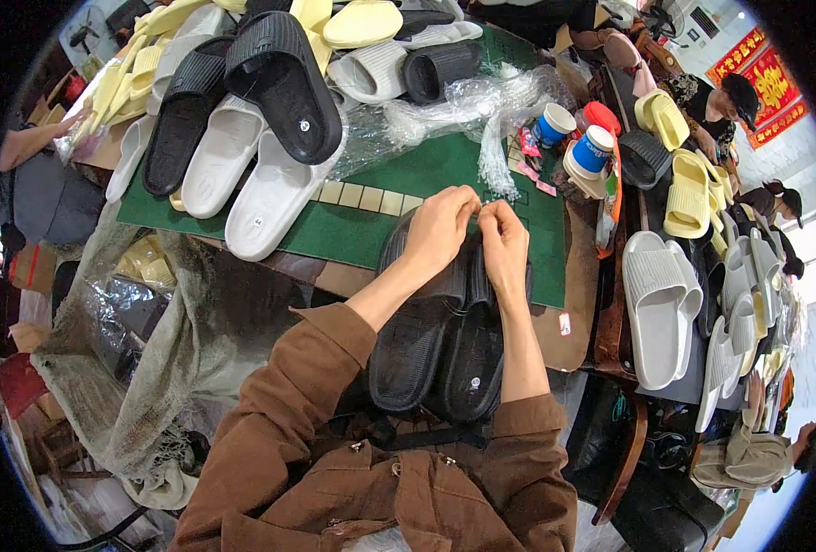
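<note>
A pair of black slide sandals (436,340) lies stacked side by side against my chest, toes pointing to the green mat (371,216). My left hand (440,225) and my right hand (505,235) rest on the toe ends with fingertips pinched together over a small thing too tiny to make out. Both brown sleeves come in from the lower edge.
White and black slides (242,120) pile at the back left. Clear plastic bags (463,106) and two blue-and-white cups (574,138) sit behind my hands. Grey and yellow slides (675,267) line the right. Other people work at far right. A mesh sack (150,340) hangs left.
</note>
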The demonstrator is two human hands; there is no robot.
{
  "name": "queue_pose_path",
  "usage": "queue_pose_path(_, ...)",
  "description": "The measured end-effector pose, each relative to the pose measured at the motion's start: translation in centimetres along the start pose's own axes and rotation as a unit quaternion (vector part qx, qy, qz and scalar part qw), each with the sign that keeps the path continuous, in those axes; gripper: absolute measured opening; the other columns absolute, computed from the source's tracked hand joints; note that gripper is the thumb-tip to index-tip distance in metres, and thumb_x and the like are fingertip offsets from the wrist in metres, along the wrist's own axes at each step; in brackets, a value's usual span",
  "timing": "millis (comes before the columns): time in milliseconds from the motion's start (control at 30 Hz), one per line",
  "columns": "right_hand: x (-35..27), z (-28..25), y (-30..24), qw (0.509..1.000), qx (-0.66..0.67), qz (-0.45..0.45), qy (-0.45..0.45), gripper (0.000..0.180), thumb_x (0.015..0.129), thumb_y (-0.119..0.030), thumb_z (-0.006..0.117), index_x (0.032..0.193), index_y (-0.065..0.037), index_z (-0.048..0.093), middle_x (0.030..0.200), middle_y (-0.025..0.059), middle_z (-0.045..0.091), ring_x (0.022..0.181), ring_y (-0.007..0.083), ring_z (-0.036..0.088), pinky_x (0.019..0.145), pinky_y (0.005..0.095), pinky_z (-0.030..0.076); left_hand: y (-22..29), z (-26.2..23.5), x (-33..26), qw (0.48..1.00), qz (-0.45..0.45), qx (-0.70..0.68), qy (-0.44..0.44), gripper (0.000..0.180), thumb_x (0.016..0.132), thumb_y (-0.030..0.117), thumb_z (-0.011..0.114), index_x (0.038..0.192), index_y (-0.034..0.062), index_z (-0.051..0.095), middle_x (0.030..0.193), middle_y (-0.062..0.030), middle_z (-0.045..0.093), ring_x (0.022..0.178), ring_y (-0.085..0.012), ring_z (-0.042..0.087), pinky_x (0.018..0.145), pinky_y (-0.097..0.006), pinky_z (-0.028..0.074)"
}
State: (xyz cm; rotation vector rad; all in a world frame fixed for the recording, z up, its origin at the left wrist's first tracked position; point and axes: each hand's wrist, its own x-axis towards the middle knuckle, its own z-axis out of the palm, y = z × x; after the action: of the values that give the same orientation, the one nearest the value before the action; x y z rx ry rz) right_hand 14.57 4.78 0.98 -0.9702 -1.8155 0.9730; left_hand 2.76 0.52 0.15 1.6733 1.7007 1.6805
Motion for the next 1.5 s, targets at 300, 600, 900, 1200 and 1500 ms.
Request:
queue_pose_path(300, 1.3, -0.7, 1.5, 0.983, 0.158, 0.093, -0.033, 0.031, 0.094, -0.029, 0.053, 0.074, -0.005, 0.055, 0.063, -0.0047, 0.040, 0.059, 0.0066, 0.036, 0.054, 0.0235, 0.028, 0.4, -0.3, -0.2, 0.998, -0.006, -0.022, -0.058, 0.007, 0.085, 0.000, 0.053, 0.089, -0.0006, 0.059, 0.083, -0.0162, 0.060, 0.078, -0.0332, 0.060, 0.069, -0.038, 0.046)
queue_pose_path(600, 1.7, -2.3, 1.6, 0.953, 0.213, 0.153, -0.150, 0.021, 0.090, -0.021, 0.055, 0.074, -0.009, 0.057, 0.062, -0.0079, 0.043, 0.055, 0.0018, 0.034, 0.048, 0.0197, 0.024, 0.8, -0.4, -0.3, 0.995, -0.015, 0.040, -0.089, 0.006, 0.086, 0.004, 0.053, 0.089, 0.0020, 0.058, 0.082, -0.0155, 0.058, 0.078, -0.0367, 0.059, 0.066, -0.043, 0.045)
queue_pose_path(900, 1.6, -1.9, 1.4, 0.974, 0.145, 0.134, -0.112, 0.016, 0.087, -0.016, 0.053, 0.077, -0.004, 0.059, 0.068, -0.0039, 0.050, 0.061, 0.0052, 0.042, 0.054, 0.0215, 0.033, 1.0, -0.2, -0.5, 0.997, 0.004, 0.055, -0.060, 0.003, 0.085, 0.008, 0.053, 0.085, 0.0055, 0.056, 0.082, -0.0139, 0.058, 0.079, -0.0379, 0.058, 0.065, -0.047, 0.047)
queue_pose_path(1200, 1.3, -1.5, 2.0, 0.993, 0.079, 0.052, -0.064, 0.013, 0.086, -0.012, 0.059, 0.086, 0.001, 0.061, 0.075, 0.0003, 0.059, 0.069, 0.0067, 0.050, 0.063, 0.0226, 0.041, 1.4, -0.2, -0.7, 0.990, -0.022, 0.122, -0.074, 0.005, 0.085, 0.009, 0.055, 0.083, 0.0047, 0.057, 0.082, -0.0134, 0.060, 0.082, -0.0348, 0.060, 0.068, -0.046, 0.048)
queue_pose_path(1500, 1.0, -1.2, 1.3, 0.996, 0.055, 0.064, -0.024, 0.015, 0.090, -0.013, 0.057, 0.085, 0.000, 0.059, 0.079, -0.0014, 0.056, 0.072, 0.0060, 0.047, 0.065, 0.0205, 0.038, 1.4, -0.1, -0.5, 0.996, -0.029, 0.074, -0.048, 0.009, 0.083, 0.011, 0.058, 0.080, 0.0028, 0.060, 0.083, -0.0134, 0.061, 0.083, -0.0346, 0.060, 0.070, -0.045, 0.049)
